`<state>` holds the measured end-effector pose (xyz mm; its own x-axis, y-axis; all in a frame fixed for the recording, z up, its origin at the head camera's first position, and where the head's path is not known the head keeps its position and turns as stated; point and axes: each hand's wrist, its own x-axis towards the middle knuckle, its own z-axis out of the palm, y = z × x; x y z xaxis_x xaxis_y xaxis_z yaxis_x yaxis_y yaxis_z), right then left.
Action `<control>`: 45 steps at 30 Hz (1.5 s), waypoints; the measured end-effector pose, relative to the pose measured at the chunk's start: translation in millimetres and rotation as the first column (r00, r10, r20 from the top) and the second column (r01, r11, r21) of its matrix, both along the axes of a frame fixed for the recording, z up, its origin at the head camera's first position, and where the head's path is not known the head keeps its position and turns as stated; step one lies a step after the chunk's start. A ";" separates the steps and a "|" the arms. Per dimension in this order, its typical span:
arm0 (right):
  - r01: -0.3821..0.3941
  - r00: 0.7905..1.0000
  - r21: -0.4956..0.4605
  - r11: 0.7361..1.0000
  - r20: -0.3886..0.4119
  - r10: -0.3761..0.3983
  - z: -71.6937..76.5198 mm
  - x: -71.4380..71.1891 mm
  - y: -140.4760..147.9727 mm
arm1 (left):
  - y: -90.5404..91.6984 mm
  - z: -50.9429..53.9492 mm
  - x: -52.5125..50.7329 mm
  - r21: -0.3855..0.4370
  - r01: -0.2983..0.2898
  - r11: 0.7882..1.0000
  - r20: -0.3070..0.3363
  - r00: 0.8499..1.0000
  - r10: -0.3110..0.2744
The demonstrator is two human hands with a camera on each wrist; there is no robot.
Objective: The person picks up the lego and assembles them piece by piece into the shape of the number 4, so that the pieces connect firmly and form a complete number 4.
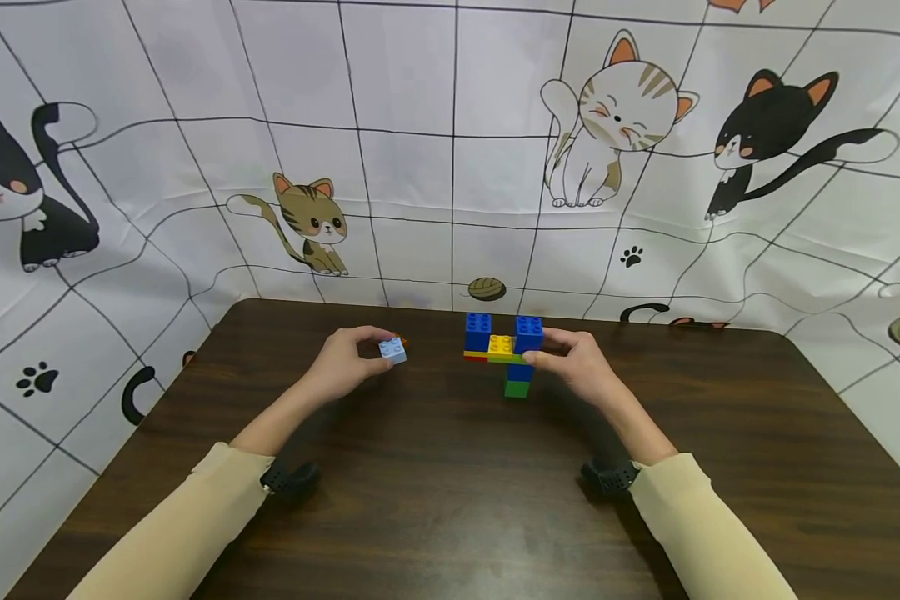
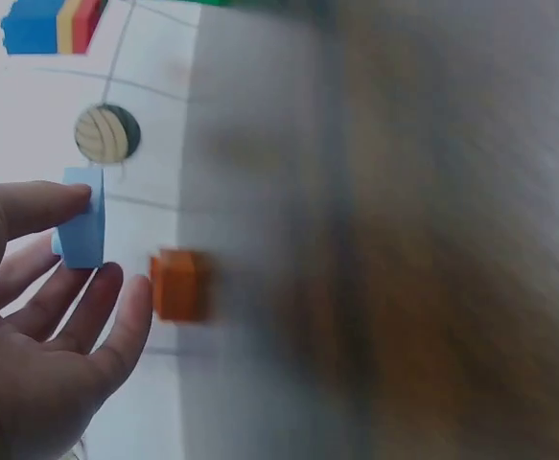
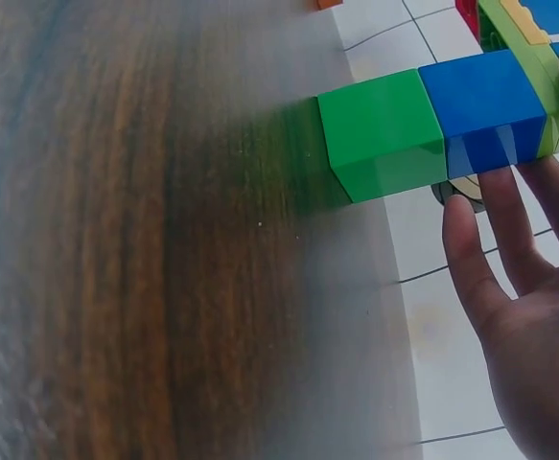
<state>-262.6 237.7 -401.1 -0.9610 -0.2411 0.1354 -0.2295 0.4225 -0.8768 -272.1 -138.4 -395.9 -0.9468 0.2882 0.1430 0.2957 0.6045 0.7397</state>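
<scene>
My left hand (image 1: 342, 367) pinches a light blue toy brick (image 1: 393, 351) between thumb and fingers; its studs face up in the head view. Behind it an orange brick (image 2: 179, 286) stands on the table, mostly hidden in the head view. With my right hand (image 1: 581, 367) I grip a structure of joined bricks by its right side. A green brick (image 1: 517, 389) forms its foot, below a blue brick (image 3: 485, 103). Lime, red and yellow pieces (image 1: 500, 345) make the crosspiece, with a blue brick (image 1: 477, 332) at the left end and another (image 1: 528, 333) at the right.
Dark brown wooden table (image 1: 435, 500) extends under both hands. Behind it hangs a white sheet (image 1: 412, 175) with a grid and cartoon cats. A dark band (image 1: 288, 479) is on the left wrist and another (image 1: 610, 477) on the right.
</scene>
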 end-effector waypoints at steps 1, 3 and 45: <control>0.003 1.000 0.002 1.000 0.001 -0.003 -0.1 0.1 0.3 | 4.5 4.1 0.0 0.009 0.010 1.000 -0.008 1.000 -0.010; 0.008 1.000 0.001 1.000 0.005 -0.008 0.0 0.8 1.1 | 12.8 11.0 -1.1 0.024 0.031 0.999 -0.021 0.999 -0.031; 0.004 1.000 0.000 1.000 0.015 -0.004 -1.0 -0.6 -0.9 | 99.1 79.2 -5.8 0.266 0.123 0.956 -0.024 0.992 -0.121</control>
